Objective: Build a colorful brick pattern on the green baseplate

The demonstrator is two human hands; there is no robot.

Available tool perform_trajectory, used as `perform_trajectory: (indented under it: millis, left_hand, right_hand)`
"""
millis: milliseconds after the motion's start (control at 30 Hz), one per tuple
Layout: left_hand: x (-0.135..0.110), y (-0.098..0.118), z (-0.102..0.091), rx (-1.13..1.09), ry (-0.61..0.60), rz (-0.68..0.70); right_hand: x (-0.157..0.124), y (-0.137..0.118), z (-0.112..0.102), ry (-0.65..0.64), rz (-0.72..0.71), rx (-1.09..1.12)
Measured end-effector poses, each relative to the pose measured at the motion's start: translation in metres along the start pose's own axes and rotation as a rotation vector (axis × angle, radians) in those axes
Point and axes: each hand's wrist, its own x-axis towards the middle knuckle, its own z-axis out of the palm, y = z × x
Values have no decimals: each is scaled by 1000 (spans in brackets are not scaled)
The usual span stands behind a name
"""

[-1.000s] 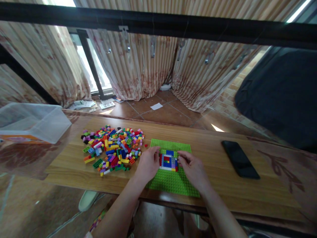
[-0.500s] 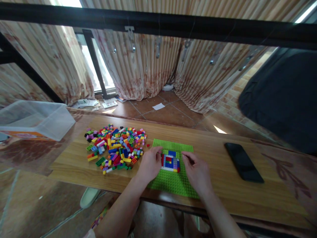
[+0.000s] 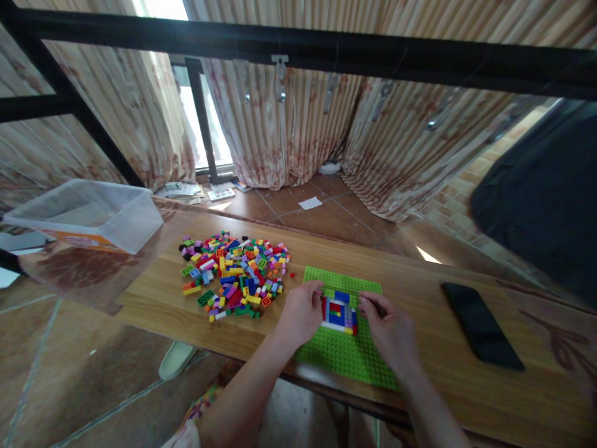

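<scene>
A green studded baseplate [image 3: 345, 361] lies on the wooden table. Near its middle sits a low, roughly square build of toy bricks [image 3: 337, 316] in blue, white, red, grey and yellow, with a blue brick [image 3: 342, 296] at its far edge. My left hand [image 3: 302, 311] is closed at the build's left side, thumb and fingers drawn together; its fingertips partly cover that edge. My right hand [image 3: 388, 326] is pinched over the plate just right of the build. Whatever either pinch holds is hidden or too small to make out.
A heap of loose mixed bricks [image 3: 237, 274] spreads left of the baseplate. Beyond it, a clear plastic bin [image 3: 88, 214] stands at the far left. A black phone [image 3: 482, 326] lies to the right. A black metal bar [image 3: 298, 40] crosses in front of the curtains.
The whole view has shifted, so everything appears further right, and more of the plastic bin shows. Both hands keep nearly the same places beside the build.
</scene>
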Motion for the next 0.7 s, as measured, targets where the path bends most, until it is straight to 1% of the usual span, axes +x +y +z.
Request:
perform_trajectory:
  millis: [100, 167, 200, 267, 367, 433, 533, 600, 700]
  left_hand:
    - [1, -3, -3, -44, 16, -7]
    - [4, -7, -7, -114, 64, -6]
    - [5, -10, -10, -167, 99, -5]
    - [10, -16, -19, -280, 187, -8]
    - [18, -24, -35, -398, 326, -29]
    - [23, -29, -46, -461, 374, -67]
    - [27, -34, -57, -545, 446, -120]
    - [28, -36, -63, -577, 488, -130]
    - [28, -37, -73, -632, 563, -145]
  right_hand:
    - [3, 1, -5, 75, -12, -12]
    - [3, -4, -6, 122, -86, -64]
    - [2, -7, -6, 123, -143, -101]
    - [-4, -16, -1, 68, -275, -185]
    - [-18, -23, 15, -87, -409, -335]
    - [-25, -24, 25, -167, -428, -443]
    - [-28, -22, 33, -224, -408, -554]
    - [-28, -21, 33, -229, -399, -594]
    - [-28, -19, 33, -197, -410, -632]
